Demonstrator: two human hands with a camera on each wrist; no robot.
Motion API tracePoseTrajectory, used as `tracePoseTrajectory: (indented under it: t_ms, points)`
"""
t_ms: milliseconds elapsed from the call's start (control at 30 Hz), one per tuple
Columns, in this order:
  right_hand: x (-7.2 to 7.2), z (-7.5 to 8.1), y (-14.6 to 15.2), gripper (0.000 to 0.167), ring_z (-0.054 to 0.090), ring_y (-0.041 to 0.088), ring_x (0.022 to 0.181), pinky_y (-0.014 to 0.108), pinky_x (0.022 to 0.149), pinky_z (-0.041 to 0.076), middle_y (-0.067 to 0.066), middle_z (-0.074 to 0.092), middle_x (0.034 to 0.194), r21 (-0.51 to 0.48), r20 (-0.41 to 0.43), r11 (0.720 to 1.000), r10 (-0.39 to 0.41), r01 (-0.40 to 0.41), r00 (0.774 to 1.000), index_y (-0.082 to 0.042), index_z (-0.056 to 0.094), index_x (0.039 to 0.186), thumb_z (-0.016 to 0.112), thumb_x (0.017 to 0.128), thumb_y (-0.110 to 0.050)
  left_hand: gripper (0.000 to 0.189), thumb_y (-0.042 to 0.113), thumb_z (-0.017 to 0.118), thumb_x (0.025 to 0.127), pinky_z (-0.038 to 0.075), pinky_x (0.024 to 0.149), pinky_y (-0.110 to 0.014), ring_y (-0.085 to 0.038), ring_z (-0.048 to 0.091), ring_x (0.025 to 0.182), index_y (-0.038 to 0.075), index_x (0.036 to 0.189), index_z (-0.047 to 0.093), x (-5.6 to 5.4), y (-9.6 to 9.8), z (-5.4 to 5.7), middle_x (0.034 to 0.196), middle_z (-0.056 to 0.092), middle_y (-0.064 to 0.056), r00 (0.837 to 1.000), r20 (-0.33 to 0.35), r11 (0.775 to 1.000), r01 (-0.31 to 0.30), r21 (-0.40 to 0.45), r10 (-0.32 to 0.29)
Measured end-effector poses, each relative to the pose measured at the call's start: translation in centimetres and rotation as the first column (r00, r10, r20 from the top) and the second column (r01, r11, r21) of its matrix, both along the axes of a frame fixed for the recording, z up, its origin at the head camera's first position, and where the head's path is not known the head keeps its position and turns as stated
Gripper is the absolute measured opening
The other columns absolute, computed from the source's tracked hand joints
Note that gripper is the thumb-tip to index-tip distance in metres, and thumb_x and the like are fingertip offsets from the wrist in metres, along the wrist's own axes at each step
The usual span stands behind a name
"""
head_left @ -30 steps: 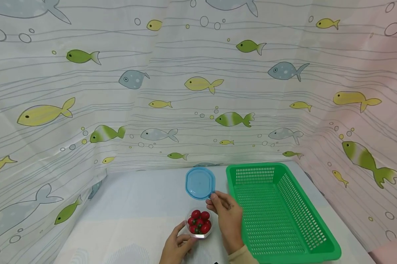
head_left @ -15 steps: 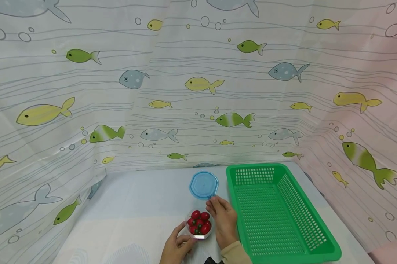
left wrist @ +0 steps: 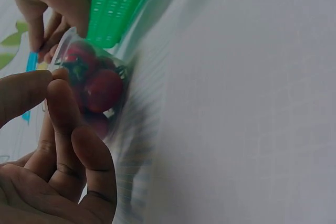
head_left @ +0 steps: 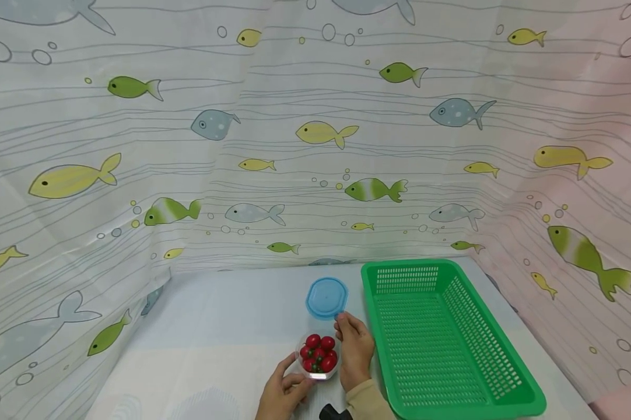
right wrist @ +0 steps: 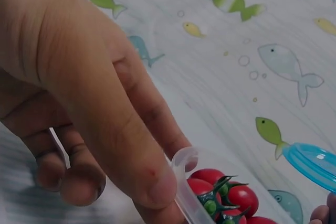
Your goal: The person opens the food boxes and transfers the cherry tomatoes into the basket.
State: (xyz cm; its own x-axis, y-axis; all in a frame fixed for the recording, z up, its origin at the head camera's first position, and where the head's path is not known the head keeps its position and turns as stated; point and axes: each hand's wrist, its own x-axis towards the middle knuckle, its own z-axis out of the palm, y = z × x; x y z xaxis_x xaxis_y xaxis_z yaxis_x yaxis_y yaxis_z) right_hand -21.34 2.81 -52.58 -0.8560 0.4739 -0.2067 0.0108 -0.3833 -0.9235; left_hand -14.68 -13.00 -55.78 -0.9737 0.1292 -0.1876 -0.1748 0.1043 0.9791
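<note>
My left hand (head_left: 286, 388) grips the rim of a clear plastic cup (head_left: 318, 377) near the front of the table. Several red cherry tomatoes (head_left: 319, 353) with green stems fill it. Just behind and right of the cup, my right hand (head_left: 355, 350) pinches the near edge of a blue plastic lid (head_left: 326, 298). The lid is held apart from the cup, so the tomatoes lie uncovered. In the left wrist view, thumb and fingertips hold the cup rim, and only a blue sliver of the lid (left wrist: 32, 61) shows. The right wrist view shows the cup (right wrist: 184, 199) tightly pinched at its rim.
A large green slotted basket (head_left: 426, 344) stands on the right, close beside my right hand. White cloth covers the table (head_left: 216, 315). A fish-print curtain (head_left: 273, 186) encloses the back and both sides. A black object (head_left: 333, 413) sits by the right sleeve.
My right hand has drawn the lid slightly right and nearer to me, and the lid's tilt has changed. The left hand and the cup have stayed in place.
</note>
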Motion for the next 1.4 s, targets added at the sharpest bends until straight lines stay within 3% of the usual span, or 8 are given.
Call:
tracePoseTrajectory:
  t_ms: [433,667,800,1133,1400]
  points:
    - [-0.6,-1.5,0.1,0.03,0.062,0.017,0.086,0.028,0.078,0.051,0.008,0.07,0.093,-0.042,0.025,0.999,-0.019,0.02,1.0,0.008,0.067,0.118,0.07,0.098,-0.012,0.088,0.03,0.075,0.094,0.05,0.064,-0.027,-0.016,0.066,0.072,-0.013,0.152,0.025,0.0,0.0,-0.1,0.094,0.073,-0.005,1.0,0.002,0.999,0.004,0.037,-0.004]
    - [-0.7,-2.0,-0.1,0.029,0.065,0.021,0.095,0.032,0.088,0.054,0.015,0.071,0.106,-0.036,0.069,0.999,-0.013,0.015,0.998,0.009,0.067,0.119,0.07,0.096,-0.009,0.086,0.032,0.073,0.095,0.05,0.065,-0.027,-0.016,0.066,0.073,-0.013,0.152,0.026,0.1,0.0,0.1,0.093,0.073,-0.005,1.0,0.003,1.0,0.008,0.02,-0.008]
    - [-0.7,-2.2,-0.1,0.031,0.066,0.025,0.101,0.037,0.093,0.053,0.019,0.071,0.111,-0.021,0.08,1.0,-0.014,0.016,0.997,0.01,0.067,0.12,0.071,0.097,-0.01,0.086,0.035,0.071,0.096,0.049,0.065,-0.026,-0.017,0.065,0.074,-0.013,0.152,0.026,0.1,0.0,0.2,0.093,0.073,-0.005,1.0,0.008,1.0,0.008,0.017,-0.008]
    - [-0.6,-2.9,0.0,0.034,0.064,0.026,0.101,0.035,0.089,0.055,0.021,0.066,0.11,0.002,0.088,1.0,-0.003,0.003,0.996,0.011,0.064,0.119,0.073,0.094,-0.011,0.086,0.034,0.07,0.097,0.049,0.066,-0.029,-0.017,0.065,0.076,-0.014,0.152,0.024,0.2,0.1,0.2,0.093,0.073,-0.004,1.0,0.018,1.0,0.002,0.012,-0.002]
    - [-0.9,-2.8,0.2,0.035,0.066,0.025,0.098,0.039,0.089,0.054,0.021,0.067,0.11,0.089,0.093,0.996,-0.005,-0.004,0.996,0.006,0.06,0.12,0.073,0.095,-0.014,0.084,0.036,0.068,0.098,0.049,0.067,-0.031,-0.017,0.064,0.076,-0.013,0.152,0.026,0.1,0.1,0.3,0.093,0.073,-0.004,1.0,0.021,1.0,-0.006,-0.005,0.006]
